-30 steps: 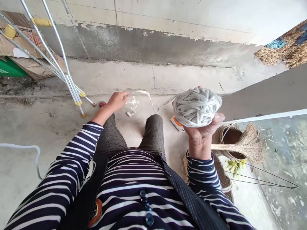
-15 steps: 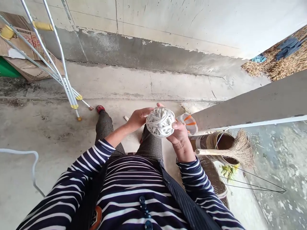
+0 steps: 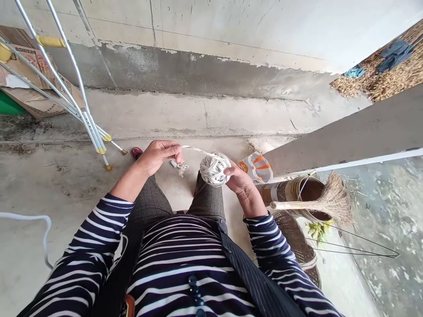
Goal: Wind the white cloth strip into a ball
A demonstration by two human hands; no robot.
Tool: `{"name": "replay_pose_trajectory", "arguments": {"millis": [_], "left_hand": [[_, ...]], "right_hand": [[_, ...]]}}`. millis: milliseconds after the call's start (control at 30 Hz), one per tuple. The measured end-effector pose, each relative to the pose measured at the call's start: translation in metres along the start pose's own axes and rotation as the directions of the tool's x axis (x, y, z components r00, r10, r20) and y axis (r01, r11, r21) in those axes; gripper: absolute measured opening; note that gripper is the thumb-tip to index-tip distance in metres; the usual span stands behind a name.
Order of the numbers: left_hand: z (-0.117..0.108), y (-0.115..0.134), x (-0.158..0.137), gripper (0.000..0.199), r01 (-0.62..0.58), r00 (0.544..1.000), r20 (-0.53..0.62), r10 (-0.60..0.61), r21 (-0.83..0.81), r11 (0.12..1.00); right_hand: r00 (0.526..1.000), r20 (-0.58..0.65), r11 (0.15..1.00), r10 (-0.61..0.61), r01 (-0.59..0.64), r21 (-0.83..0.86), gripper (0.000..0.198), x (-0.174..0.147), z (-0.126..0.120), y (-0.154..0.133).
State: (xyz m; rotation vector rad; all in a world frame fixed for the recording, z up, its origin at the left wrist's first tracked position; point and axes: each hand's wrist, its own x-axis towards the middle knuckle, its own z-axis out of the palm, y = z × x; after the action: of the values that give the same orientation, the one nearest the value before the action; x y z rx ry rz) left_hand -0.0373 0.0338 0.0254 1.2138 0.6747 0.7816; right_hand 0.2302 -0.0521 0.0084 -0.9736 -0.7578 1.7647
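A ball of white cord point(image 3: 214, 171) sits in my right hand point(image 3: 240, 177), whose thumb presses on its near right side and whose other fingers go behind it. Off to the left, my left hand point(image 3: 162, 155) pinches the loose end of the cord point(image 3: 194, 149) between thumb and fingers. That length runs slightly slack from the pinch to the top of the ball. Below the left hand, a small tangle of whitish scraps point(image 3: 180, 166) lies on the floor. Both hands are above my knees.
Aluminium crutches point(image 3: 87, 116) lean at the left near cardboard boxes point(image 3: 39, 94). To the right are a white-and-orange container point(image 3: 261, 167), a bucket point(image 3: 306, 193) with a straw broom point(image 3: 333, 202) across it, and a brown woven basket point(image 3: 294, 237). A low grey ledge point(image 3: 346, 136) runs behind them.
My left hand has left the ball and moved left, drawing out a length of cord. The right hand still holds the ball, slightly lower. The floor scraps have come into fuller view.
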Motion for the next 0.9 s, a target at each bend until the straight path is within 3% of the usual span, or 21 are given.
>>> {"name": "replay_pose_trajectory", "arguments": {"millis": [100,233,533,667,767,900], "left_hand": [[-0.001,0.005,0.0,0.04,-0.021,1.0,-0.008,0.021,-0.05,0.999],[0.003,0.005,0.003,0.04,-0.083,0.991,-0.103,0.08,-0.024,0.996],[0.003,-0.002,0.008,0.039,0.009,0.967,-0.247,0.057,0.26,0.965],[-0.003,-0.015,0.011,0.042,0.096,0.973,-0.231,0.028,0.507,0.857],[-0.002,-0.034,0.017,0.044,0.144,0.988,-0.135,-0.076,0.617,0.774],[0.011,-0.062,0.02,0.048,0.188,0.982,-0.075,-0.173,0.482,0.856]], "right_hand": [[0.999,-0.032,0.998,0.026,-0.028,-0.058,0.06,0.004,-0.008,0.003],[0.999,-0.001,0.987,0.051,-0.051,-0.149,0.058,0.003,-0.006,0.006],[0.999,0.024,0.958,0.022,-0.014,-0.285,0.066,0.001,-0.007,0.009],[0.989,0.147,0.965,0.027,0.013,-0.262,0.068,0.0,-0.004,0.01],[0.968,0.249,0.975,0.031,0.025,-0.222,0.077,0.003,0.004,0.015],[0.956,0.292,0.993,0.039,-0.005,-0.115,0.088,0.007,0.012,0.023]]}}
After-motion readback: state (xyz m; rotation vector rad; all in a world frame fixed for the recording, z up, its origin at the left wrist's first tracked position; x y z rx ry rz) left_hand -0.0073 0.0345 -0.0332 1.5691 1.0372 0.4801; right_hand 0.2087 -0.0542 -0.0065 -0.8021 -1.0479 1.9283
